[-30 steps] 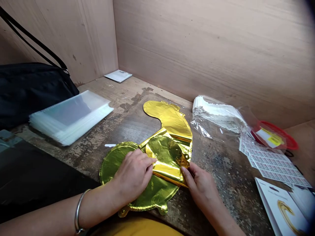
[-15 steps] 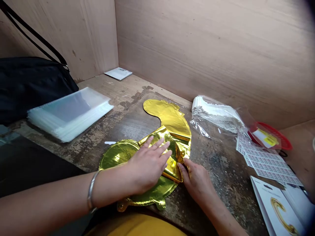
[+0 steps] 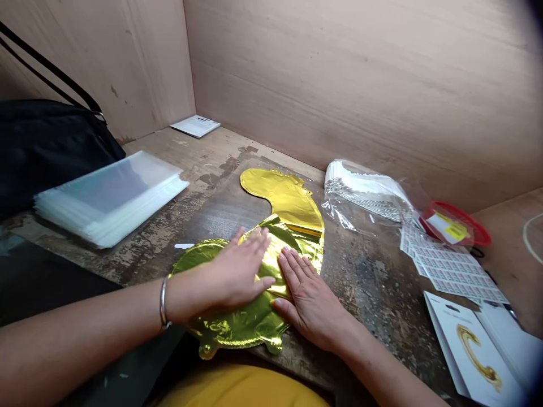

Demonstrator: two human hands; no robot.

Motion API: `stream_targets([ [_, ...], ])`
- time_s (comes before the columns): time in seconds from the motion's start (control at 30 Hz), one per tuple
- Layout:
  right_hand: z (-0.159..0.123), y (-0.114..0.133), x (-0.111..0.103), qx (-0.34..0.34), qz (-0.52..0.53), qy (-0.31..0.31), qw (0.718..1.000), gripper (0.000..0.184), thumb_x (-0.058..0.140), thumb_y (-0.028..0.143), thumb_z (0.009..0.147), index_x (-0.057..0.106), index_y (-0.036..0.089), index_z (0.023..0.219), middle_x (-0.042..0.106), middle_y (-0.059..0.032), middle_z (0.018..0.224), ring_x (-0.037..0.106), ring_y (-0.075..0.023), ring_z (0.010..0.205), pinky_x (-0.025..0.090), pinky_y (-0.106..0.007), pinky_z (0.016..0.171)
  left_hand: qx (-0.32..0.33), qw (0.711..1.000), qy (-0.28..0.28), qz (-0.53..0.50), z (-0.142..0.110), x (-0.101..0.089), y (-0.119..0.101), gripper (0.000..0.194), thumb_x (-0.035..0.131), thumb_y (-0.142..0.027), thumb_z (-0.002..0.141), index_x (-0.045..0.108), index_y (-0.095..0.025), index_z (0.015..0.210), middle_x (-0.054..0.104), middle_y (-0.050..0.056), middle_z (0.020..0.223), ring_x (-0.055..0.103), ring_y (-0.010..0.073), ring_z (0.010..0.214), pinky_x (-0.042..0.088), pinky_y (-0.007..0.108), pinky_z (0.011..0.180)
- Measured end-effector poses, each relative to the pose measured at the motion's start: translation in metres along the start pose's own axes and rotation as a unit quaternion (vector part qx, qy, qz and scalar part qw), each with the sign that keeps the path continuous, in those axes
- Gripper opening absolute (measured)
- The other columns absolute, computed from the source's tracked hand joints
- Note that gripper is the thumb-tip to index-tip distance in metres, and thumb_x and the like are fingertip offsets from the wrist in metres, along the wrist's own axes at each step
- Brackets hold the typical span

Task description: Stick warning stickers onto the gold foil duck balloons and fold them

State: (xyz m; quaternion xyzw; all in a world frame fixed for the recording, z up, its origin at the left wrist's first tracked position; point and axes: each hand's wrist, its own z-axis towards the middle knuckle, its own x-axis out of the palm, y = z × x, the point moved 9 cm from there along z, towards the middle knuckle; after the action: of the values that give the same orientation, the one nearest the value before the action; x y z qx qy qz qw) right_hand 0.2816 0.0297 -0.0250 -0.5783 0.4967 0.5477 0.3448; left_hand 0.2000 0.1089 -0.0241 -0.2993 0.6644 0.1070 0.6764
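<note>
A gold foil balloon (image 3: 292, 202), flat and uninflated, lies on the worn table in a curved shape. Its rounded near end is partly folded over itself in the middle, with small tabs along the near edge. My left hand (image 3: 238, 270) rests over the left part of the foil, fingers stretched out and slightly blurred; a silver bangle circles that wrist. Flat on the folded part's right side lies my right hand (image 3: 311, 299), its fingers extended. Neither hand grips anything. Both palms hide parts of the fold.
Clear plastic sleeves (image 3: 111, 198) are stacked at left beside a black bag (image 3: 51, 152). A white card (image 3: 195, 126) lies in the back corner. On the right are a bag of white strips (image 3: 367, 192), a red basket (image 3: 479, 224), label sheets (image 3: 453, 265) and printed cards (image 3: 470, 345).
My right hand has let go of the foil's right edge and flattened onto the fold. My left hand has shifted left. The folded layer's right side now lies flatter.
</note>
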Motion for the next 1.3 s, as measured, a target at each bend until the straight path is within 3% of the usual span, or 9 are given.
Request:
stream_targets([
  [0.1, 0.001, -0.002, 0.003, 0.009, 0.0, 0.008, 1.0, 0.076, 0.042, 0.05, 0.096, 0.022, 0.004, 0.153, 0.013, -0.0198, 0.16, 0.011, -0.0299, 0.149, 0.021, -0.051, 0.119, -0.042, 0.999, -0.03, 0.015, 0.014, -0.021, 0.025, 0.067, 0.028, -0.047, 0.099, 0.024, -0.006, 0.152, 0.015, 0.021, 0.16, 0.007, 0.036, 0.149, -0.002, 0.064, 0.115],
  [0.23, 0.0, -0.001, -0.003, 0.013, 0.005, -0.003, 1.0, 0.074, 0.044, 0.048, 0.096, 0.024, 0.004, 0.152, 0.015, -0.0209, 0.159, 0.011, -0.0299, 0.148, 0.022, -0.053, 0.118, 0.027, 0.999, -0.002, 0.024, 0.029, -0.02, 0.025, 0.061, 0.04, -0.05, 0.095, 0.032, -0.026, 0.15, 0.024, 0.003, 0.161, 0.017, 0.0243, 0.149, 0.006, 0.05, 0.121],
  [0.37, -0.001, -0.001, -0.004, 0.013, 0.018, -0.003, 1.0, 0.076, 0.042, 0.051, 0.096, 0.023, 0.004, 0.153, 0.015, -0.0203, 0.159, 0.011, -0.0296, 0.148, 0.023, -0.052, 0.119, -0.063, 0.996, -0.047, 0.049, 0.019, -0.037, 0.037, 0.062, 0.041, -0.033, 0.096, 0.028, -0.008, 0.151, 0.019, 0.02, 0.16, 0.011, 0.0384, 0.148, -0.001, 0.067, 0.114],
  [0.43, -0.001, -0.002, -0.002, 0.016, 0.021, -0.002, 1.0, 0.077, 0.041, 0.052, 0.096, 0.022, 0.004, 0.153, 0.014, -0.0199, 0.159, 0.011, -0.0301, 0.148, 0.022, -0.052, 0.119, -0.054, 0.995, -0.069, 0.053, 0.004, -0.045, 0.023, 0.062, 0.039, -0.02, 0.095, 0.02, -0.011, 0.154, 0.011, 0.015, 0.162, 0.0, 0.0326, 0.15, -0.006, 0.061, 0.117],
  [0.6, -0.001, -0.003, -0.003, 0.021, 0.027, -0.004, 0.999, 0.075, 0.043, 0.05, 0.096, 0.026, 0.003, 0.152, 0.016, -0.0202, 0.159, 0.012, -0.0306, 0.148, 0.022, -0.052, 0.119, 0.097, 0.994, 0.052, -0.014, -0.036, -0.003, -0.041, 0.059, 0.04, -0.039, 0.098, 0.031, -0.014, 0.151, 0.025, 0.012, 0.159, 0.019, 0.0292, 0.148, 0.018, 0.051, 0.119],
  [0.8, -0.021, -0.009, -0.034, 0.003, 0.007, -0.066, 0.998, 0.067, 0.056, 0.027, 0.087, 0.037, 0.006, 0.148, 0.029, -0.0168, 0.157, 0.023, -0.0292, 0.147, 0.028, -0.05, 0.118, 0.086, 0.992, 0.086, -0.019, -0.044, 0.014, -0.041, 0.066, 0.044, -0.042, 0.097, 0.024, -0.013, 0.152, 0.013, 0.012, 0.161, 0.012, 0.0293, 0.149, 0.014, 0.051, 0.12],
  [0.97, -0.03, 0.0, -0.035, -0.066, -0.023, -0.096, 0.993, 0.04, 0.045, 0.008, 0.091, 0.062, 0.012, 0.127, 0.062, -0.011, 0.134, 0.058, -0.027, 0.124, 0.044, -0.047, 0.109, 0.081, 0.992, 0.097, -0.021, -0.041, 0.011, -0.036, 0.067, 0.045, -0.044, 0.097, 0.024, -0.012, 0.153, 0.014, 0.012, 0.161, 0.011, 0.0291, 0.15, 0.015, 0.05, 0.12],
  [1.2, -0.037, 0.021, -0.042, -0.008, -0.116, -0.153, 0.981, 0.038, 0.042, -0.001, 0.087, 0.065, 0.002, 0.118, 0.07, -0.0205, 0.117, 0.069, -0.0272, 0.104, 0.055, -0.039, 0.095, 0.131, 0.988, -0.077, 0.007, -0.037, -0.024, -0.053, 0.052, 0.048, -0.036, 0.097, 0.043, -0.009, 0.141, 0.045, 0.018, 0.148, 0.042, 0.0312, 0.137, 0.03, 0.05, 0.114],
  [1.3, -0.041, 0.039, -0.048, 0.029, -0.136, -0.167, 0.976, 0.037, 0.045, -0.003, 0.081, 0.066, -0.001, 0.111, 0.072, -0.0229, 0.105, 0.071, -0.0293, 0.094, 0.058, -0.041, 0.089, 0.203, 0.962, -0.179, 0.017, -0.044, -0.039, -0.083, 0.025, 0.046, -0.017, 0.096, 0.063, -0.009, 0.112, 0.069, 0.014, 0.109, 0.063, 0.0256, 0.098, 0.052, 0.041, 0.089],
])
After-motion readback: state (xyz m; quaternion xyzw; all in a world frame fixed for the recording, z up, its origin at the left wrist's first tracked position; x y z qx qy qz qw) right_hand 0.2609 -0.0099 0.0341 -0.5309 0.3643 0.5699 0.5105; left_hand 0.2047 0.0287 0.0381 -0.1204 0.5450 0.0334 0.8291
